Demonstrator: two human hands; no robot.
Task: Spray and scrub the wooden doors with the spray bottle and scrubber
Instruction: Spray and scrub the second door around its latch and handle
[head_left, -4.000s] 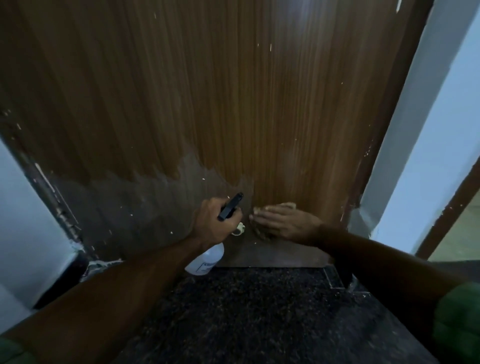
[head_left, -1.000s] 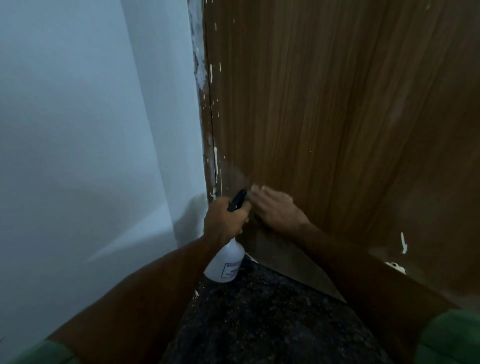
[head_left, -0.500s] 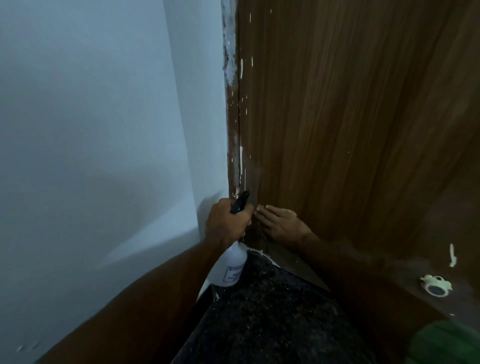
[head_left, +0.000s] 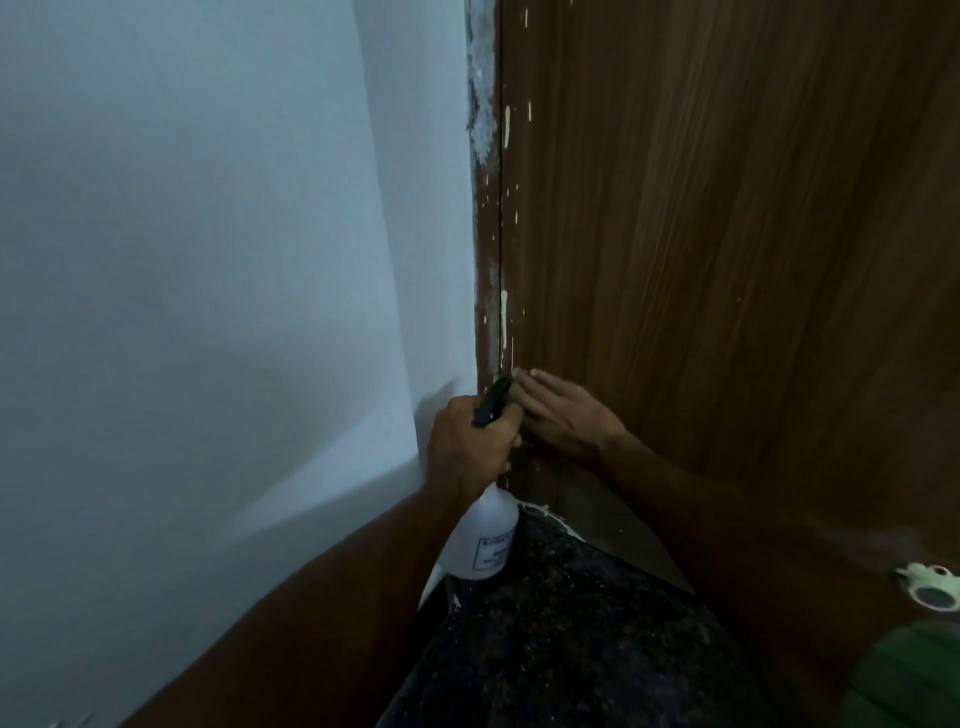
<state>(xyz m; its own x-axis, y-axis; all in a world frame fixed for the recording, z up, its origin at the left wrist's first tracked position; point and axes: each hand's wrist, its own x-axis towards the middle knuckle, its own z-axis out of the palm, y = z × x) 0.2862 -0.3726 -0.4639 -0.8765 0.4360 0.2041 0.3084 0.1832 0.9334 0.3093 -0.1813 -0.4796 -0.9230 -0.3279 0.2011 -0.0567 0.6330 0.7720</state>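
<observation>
- Left hand (head_left: 470, 444) – fingers curled tight round neck of my spray bottle (head_left: 485, 540), black nozzle up, aimed at door edge.
- Right hand (head_left: 563, 410) – fingers straight, pressed flat on wooden door (head_left: 727, 260) low by the frame; scrubber hidden, can't tell if it's under the palm.
- White wall (head_left: 208, 260) to the left.
- Dark speckled floor (head_left: 561, 639) under the bottle.

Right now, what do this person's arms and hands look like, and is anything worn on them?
Both hands, the left hand and the right hand, are bare: no gloves, rings or watch show. The forearms are bare too. A green sleeve shows at the right upper arm; the left arm's sleeve is out of view.
</observation>
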